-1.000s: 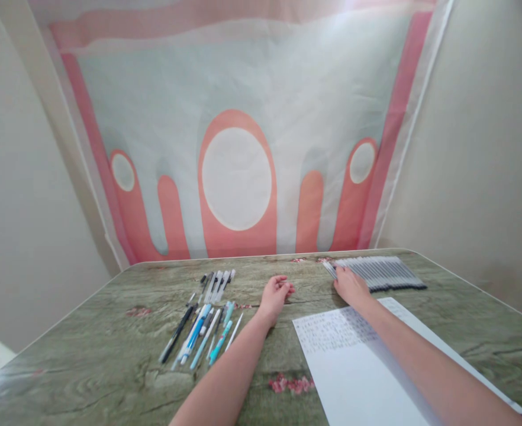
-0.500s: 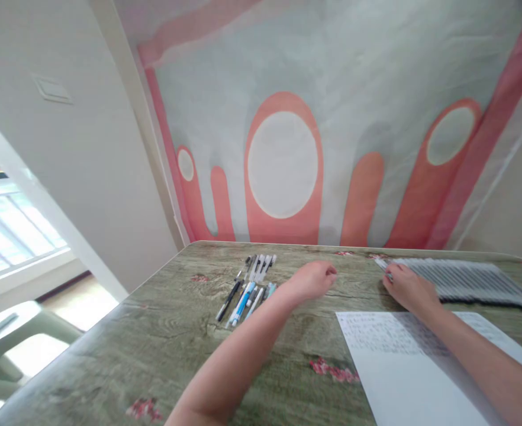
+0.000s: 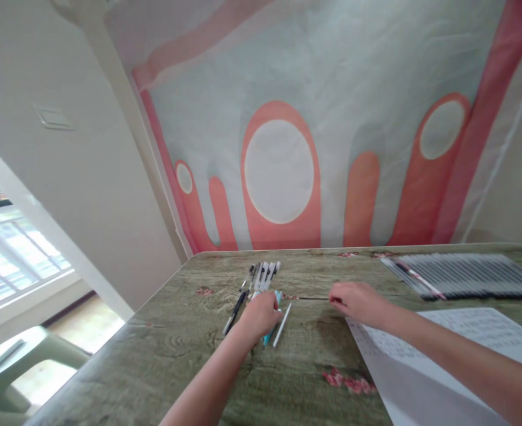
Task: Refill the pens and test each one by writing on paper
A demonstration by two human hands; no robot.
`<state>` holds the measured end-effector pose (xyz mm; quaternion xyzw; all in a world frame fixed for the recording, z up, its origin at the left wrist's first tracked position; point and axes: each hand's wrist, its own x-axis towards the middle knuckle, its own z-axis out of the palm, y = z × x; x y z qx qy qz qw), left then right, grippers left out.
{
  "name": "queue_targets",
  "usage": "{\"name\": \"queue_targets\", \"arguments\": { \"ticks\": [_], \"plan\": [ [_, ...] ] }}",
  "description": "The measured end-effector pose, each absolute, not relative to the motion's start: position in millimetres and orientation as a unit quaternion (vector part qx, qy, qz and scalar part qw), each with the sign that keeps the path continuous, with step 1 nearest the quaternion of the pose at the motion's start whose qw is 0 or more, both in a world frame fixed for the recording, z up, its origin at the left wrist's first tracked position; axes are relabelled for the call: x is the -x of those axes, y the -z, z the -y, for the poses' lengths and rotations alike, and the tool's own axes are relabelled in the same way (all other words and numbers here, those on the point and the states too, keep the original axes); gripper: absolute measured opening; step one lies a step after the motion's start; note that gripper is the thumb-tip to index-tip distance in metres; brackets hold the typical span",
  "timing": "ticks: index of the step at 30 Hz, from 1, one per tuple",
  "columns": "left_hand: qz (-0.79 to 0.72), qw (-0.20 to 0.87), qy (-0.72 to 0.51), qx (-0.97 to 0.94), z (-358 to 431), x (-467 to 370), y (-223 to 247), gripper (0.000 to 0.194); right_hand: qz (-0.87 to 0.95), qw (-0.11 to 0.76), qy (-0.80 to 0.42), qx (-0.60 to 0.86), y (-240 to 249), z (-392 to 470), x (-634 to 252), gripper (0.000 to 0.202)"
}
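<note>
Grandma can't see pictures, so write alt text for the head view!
A person's left grip is over pens on a wood-patterned table. The right grip is near a written-on sheet, with a row of thin sticks beyond.

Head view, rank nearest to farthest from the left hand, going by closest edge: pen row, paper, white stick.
1. White stick: just right of the left hand.
2. Paper: farther right, partly under the right forearm.
3. Pen row: right side, beyond the paper toward the far table edge.
</note>
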<state>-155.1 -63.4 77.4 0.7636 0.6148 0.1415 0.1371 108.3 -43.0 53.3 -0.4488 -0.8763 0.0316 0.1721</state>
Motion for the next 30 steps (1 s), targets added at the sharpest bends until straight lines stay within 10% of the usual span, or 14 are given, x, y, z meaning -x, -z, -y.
{"name": "queue_targets", "arguments": {
  "ticks": [30],
  "plan": [
    [-0.621, 0.118, -0.105, -0.768, 90, 123, -59, 0.008, 0.867, 0.302, -0.124, 0.377, -40, 1, -43, 0.016]
  ]
}}
